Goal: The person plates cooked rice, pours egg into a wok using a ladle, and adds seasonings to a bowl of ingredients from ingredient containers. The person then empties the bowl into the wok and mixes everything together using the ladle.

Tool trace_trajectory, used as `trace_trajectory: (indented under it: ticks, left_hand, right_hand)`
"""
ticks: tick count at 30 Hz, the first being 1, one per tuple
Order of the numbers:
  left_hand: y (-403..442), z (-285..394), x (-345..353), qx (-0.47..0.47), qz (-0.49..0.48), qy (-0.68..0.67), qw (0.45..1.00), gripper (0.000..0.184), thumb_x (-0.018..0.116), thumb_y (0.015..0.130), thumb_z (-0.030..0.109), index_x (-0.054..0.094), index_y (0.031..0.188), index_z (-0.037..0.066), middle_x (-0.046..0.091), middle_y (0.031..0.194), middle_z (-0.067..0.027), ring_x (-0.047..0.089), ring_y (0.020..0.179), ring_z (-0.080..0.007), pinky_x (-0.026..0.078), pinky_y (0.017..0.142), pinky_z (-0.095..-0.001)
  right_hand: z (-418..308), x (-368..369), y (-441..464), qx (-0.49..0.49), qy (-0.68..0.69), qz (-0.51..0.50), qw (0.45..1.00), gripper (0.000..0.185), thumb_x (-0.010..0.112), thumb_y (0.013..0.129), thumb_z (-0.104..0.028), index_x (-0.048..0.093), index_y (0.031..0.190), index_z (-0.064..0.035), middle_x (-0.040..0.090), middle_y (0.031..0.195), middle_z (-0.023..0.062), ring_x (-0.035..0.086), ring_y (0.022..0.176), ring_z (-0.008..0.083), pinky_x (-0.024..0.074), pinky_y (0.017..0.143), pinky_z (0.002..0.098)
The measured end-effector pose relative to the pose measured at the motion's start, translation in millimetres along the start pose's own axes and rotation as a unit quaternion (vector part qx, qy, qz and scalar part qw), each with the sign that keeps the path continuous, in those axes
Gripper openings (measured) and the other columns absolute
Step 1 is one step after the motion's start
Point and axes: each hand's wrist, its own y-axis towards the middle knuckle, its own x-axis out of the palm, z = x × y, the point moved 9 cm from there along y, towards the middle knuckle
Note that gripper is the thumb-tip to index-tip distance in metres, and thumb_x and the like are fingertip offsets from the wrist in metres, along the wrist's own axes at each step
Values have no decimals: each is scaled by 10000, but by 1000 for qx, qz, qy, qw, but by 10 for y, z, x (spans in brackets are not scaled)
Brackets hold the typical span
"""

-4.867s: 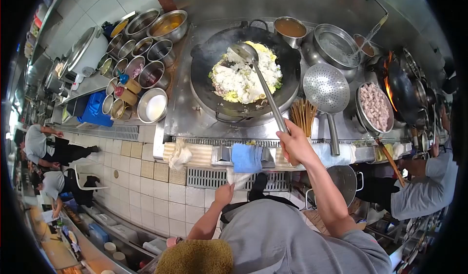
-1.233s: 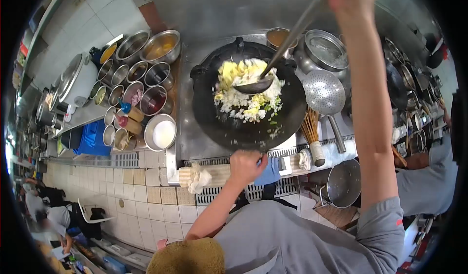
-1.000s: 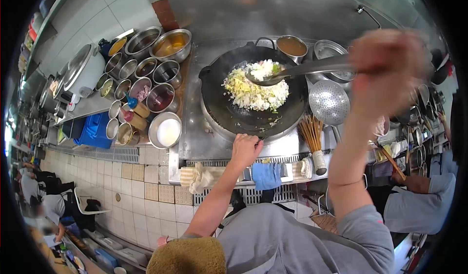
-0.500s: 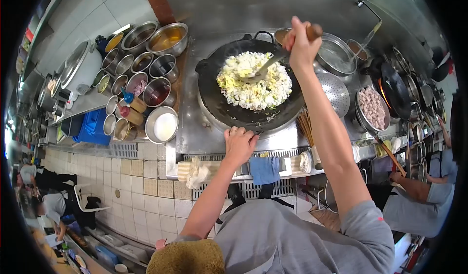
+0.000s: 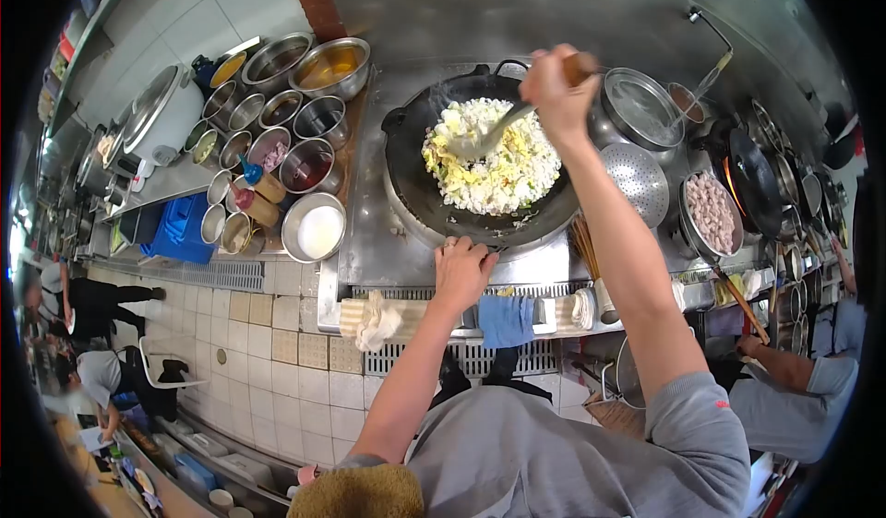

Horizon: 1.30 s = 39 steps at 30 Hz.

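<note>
My right hand [image 5: 559, 92] is wrapped round the wooden handle end of a metal ladle [image 5: 506, 129], over the far right side of a large black wok [image 5: 415, 186]. The ladle's bowl rests in a mound of white rice with yellow egg and green bits [image 5: 494, 177]. At the wok's near rim, my left hand [image 5: 463, 269] is closed on the near edge or its handle; what lies under the fingers is mostly hidden.
Metal bowls of ingredients [image 5: 318, 232] and sauce bottles [image 5: 263, 184] stand left. To the right are a perforated strainer [image 5: 637, 186], a water-filled pan [image 5: 643, 107], a bowl of raw meat [image 5: 709, 214] and a flame beside another wok [image 5: 752, 181]. A co-worker [image 5: 784, 398] stands far right.
My left hand has gone from near the front ledge to the wok's near rim. My right hand has swung the ladle up, then back down into the rice, which is now looser and mixed.
</note>
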Motion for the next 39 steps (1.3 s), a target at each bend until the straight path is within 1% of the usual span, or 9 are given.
trace_trajectory:
  ticks: [5,9,13,16,19,24,31,34,39]
  left_hand:
    - [-17,-27,27,-2,-29,-2,1000,198,685,865,270,667,797,85,562,850,-88,526,898,-316,415,783,-451]
    - [-4,-26,5,-10,-30,-14,999,216,678,877,284,664,799,83,569,865,-92,527,918,-319,416,795,-455]
    - [-48,-30,23,-20,-49,-3,999,204,665,885,282,661,835,85,583,902,-98,524,950,-320,392,859,-459]
    - [20,-42,-25,-5,-31,1,1000,193,657,886,271,657,856,80,589,918,-105,523,968,-321,369,901,-463]
    - [29,-24,-45,13,-24,-28,999,179,657,880,251,653,861,73,593,909,-114,526,971,-324,364,913,-464]
    - [71,-102,43,60,-32,-103,992,161,694,833,208,659,825,51,621,857,-134,564,917,-338,408,876,-445]
    - [152,-58,72,44,-91,-118,988,311,708,822,272,627,650,26,584,616,-152,600,714,-359,431,760,-457]
    - [-93,434,-467,66,-49,-74,994,362,708,806,303,583,574,55,580,569,-149,573,568,-365,459,615,-455]
    - [-212,750,-766,72,2,-100,992,378,743,776,238,515,519,79,527,487,-103,527,427,-295,406,431,-393]
  right_hand:
    - [-110,251,383,-7,-68,40,997,275,645,866,-59,500,632,-50,461,494,15,407,366,96,332,358,282]
    - [49,197,113,-38,37,48,997,234,645,864,-81,539,658,-44,468,492,14,418,368,111,340,367,293]
    - [-9,374,306,11,-143,20,990,254,649,876,-120,535,653,-80,477,505,-3,433,394,97,340,384,278]
    - [-525,145,301,21,-106,81,991,314,683,854,-136,509,595,-97,484,526,-33,442,441,66,341,416,267]
    - [-521,-102,-33,-92,-103,44,989,310,648,876,-113,487,613,-81,467,490,-8,421,384,88,330,381,267]
    - [-821,-283,114,35,-23,37,998,295,628,884,-101,492,623,-94,450,461,7,413,360,101,313,366,266]
    - [-273,-853,-277,89,42,109,989,319,570,895,-106,422,612,-101,382,486,24,352,377,135,329,403,346]
    - [-365,-1132,-83,205,66,154,964,312,616,859,-179,425,623,-110,348,486,12,318,392,132,329,436,358]
    - [-613,-1113,118,193,30,168,966,310,666,864,-212,456,665,-102,337,470,-10,319,374,119,298,398,332]
